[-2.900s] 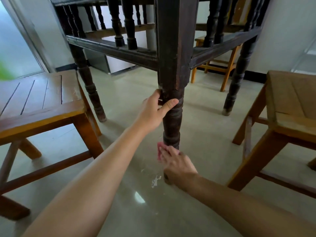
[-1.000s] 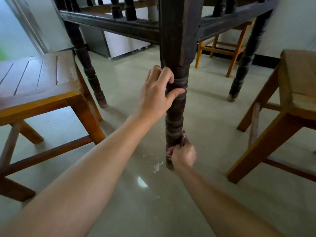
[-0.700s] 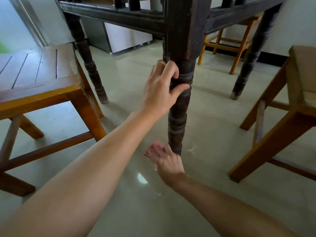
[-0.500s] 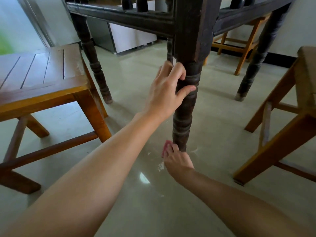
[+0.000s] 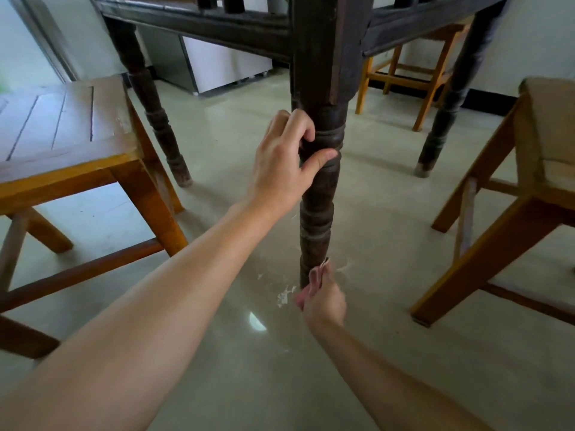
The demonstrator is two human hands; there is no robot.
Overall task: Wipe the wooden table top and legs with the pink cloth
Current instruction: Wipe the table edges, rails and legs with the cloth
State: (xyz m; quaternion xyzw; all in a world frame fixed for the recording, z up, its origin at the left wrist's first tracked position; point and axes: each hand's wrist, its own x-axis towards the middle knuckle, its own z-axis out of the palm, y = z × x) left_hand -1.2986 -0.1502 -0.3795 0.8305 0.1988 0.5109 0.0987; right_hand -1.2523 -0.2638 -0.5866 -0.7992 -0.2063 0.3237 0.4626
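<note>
— How far along?
— Foot of the near counter leg [image 5: 315, 219]: the right hand [image 5: 325, 301] bunches the pink cloth [image 5: 316, 275] there in curled fingers; the left hand [image 5: 280, 163] grips higher. The other legs [image 5: 154, 126] likely remain; the top is unseen.

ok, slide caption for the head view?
Left hand grips the dark table leg while the right hand holds the pink cloth against the leg's foot.

Pink cloth [image 5: 317, 276], dark brown table leg [image 5: 317, 188]
</note>
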